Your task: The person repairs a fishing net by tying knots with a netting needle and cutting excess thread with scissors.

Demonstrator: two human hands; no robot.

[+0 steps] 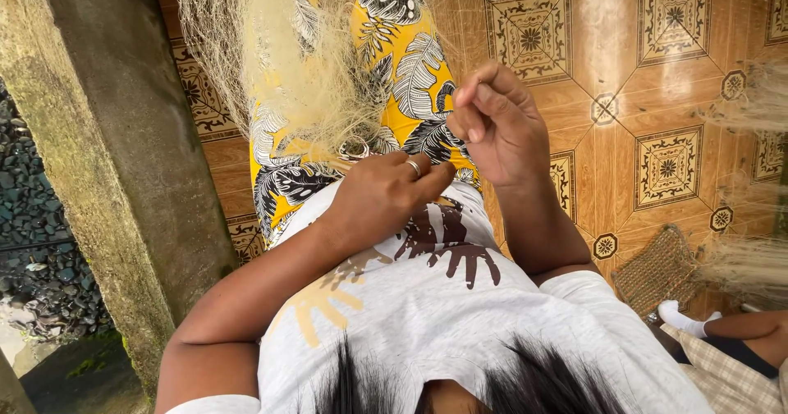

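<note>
A fine pale fishing net (279, 61) hangs over my lap and my yellow leaf-patterned trousers (410, 69). My left hand (386, 192), with a ring on one finger, rests on my lap at the net's lower edge, fingers curled around its strands. My right hand (501, 127) is raised just to the right of it, with fingertips pinched together as if on a thin strand of the net; the strand itself is too fine to make out. The two hands nearly touch.
A mossy concrete pillar (107, 151) stands at the left, with dark pebbles (33, 217) beyond it. The floor is patterned brown tile (665, 160). More net (751, 266) lies at the right by a woven mat (657, 270). Another person's socked foot (685, 320) is at lower right.
</note>
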